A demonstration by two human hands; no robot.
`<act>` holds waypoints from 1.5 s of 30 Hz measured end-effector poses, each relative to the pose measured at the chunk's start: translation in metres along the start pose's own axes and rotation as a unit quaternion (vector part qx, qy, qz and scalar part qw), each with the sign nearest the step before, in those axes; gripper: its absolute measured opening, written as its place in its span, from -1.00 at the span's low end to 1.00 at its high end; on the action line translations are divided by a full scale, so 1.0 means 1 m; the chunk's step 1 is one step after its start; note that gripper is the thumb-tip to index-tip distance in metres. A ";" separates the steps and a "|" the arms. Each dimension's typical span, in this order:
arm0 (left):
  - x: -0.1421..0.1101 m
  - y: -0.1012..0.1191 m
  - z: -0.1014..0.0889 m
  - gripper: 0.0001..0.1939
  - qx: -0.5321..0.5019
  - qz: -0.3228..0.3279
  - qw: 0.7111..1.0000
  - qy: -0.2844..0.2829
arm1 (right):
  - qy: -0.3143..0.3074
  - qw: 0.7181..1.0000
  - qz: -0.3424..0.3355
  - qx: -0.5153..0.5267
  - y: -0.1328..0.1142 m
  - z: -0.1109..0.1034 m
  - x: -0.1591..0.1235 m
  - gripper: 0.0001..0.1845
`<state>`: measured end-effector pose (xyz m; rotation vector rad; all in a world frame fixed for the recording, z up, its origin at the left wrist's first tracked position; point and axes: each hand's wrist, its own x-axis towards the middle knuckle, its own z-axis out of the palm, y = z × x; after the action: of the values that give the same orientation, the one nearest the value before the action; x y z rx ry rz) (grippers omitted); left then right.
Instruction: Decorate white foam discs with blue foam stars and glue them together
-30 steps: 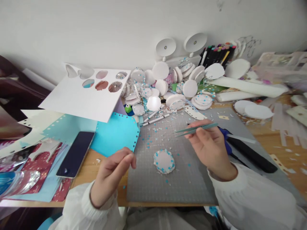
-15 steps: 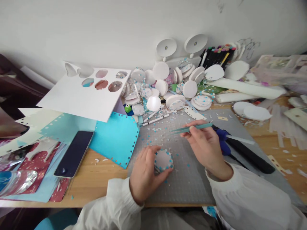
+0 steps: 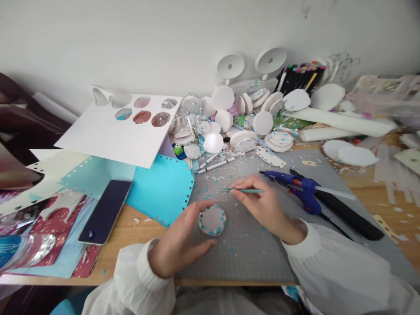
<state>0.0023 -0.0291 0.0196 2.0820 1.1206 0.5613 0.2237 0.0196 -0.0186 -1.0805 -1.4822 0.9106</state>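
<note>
On the grey cutting mat (image 3: 249,258) lies a small round white disc (image 3: 212,220), its rim dotted with blue bits. My left hand (image 3: 183,236) is open beside it, forefinger by its upper edge and thumb spread below, apart from the disc's lower rim. In my right hand (image 3: 262,205) are teal tweezers (image 3: 251,190), pinched between thumb and fingers. Their tips point left, over tiny blue pieces scattered on the mat above the disc. Whether the tips hold a piece is too small to tell.
A blue glue gun (image 3: 303,188) and a black-handled tool (image 3: 354,223) lie to the right. Punched blue paper (image 3: 160,188) and a phone (image 3: 105,212) are at left. Behind are piled white discs (image 3: 223,97), a cut-out white sheet (image 3: 114,140) and markers (image 3: 300,78).
My left hand has loosened from the disc and shifted left. The disc sits further left. My right hand has moved left and down with the tweezers, uncovering the glue gun.
</note>
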 end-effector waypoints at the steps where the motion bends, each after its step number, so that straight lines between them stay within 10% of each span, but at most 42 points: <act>1: -0.002 -0.001 -0.001 -0.31 0.011 0.002 1.000 0.005 | -0.013 1.000 -0.017 -0.013 0.003 0.003 -0.001 -0.89; 20: -0.009 -0.006 0.032 -0.50 0.050 -0.045 0.983 0.170 | -0.013 0.993 -0.077 -0.088 0.005 0.009 -0.002 -0.93; 37: 0.041 -0.006 -0.007 -0.33 -0.061 0.095 0.993 -0.026 | 0.066 0.993 0.000 0.101 -0.018 -0.026 -0.005 -0.84; 45: 0.033 -0.008 0.006 -0.82 -0.095 0.078 0.977 0.172 | 0.023 0.997 -0.002 0.080 -0.028 -0.021 -0.014 -0.84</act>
<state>0.0196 -0.0003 0.0115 1.9630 1.0458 1.0957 0.2410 -0.0025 0.0075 -0.9755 -1.3495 0.9786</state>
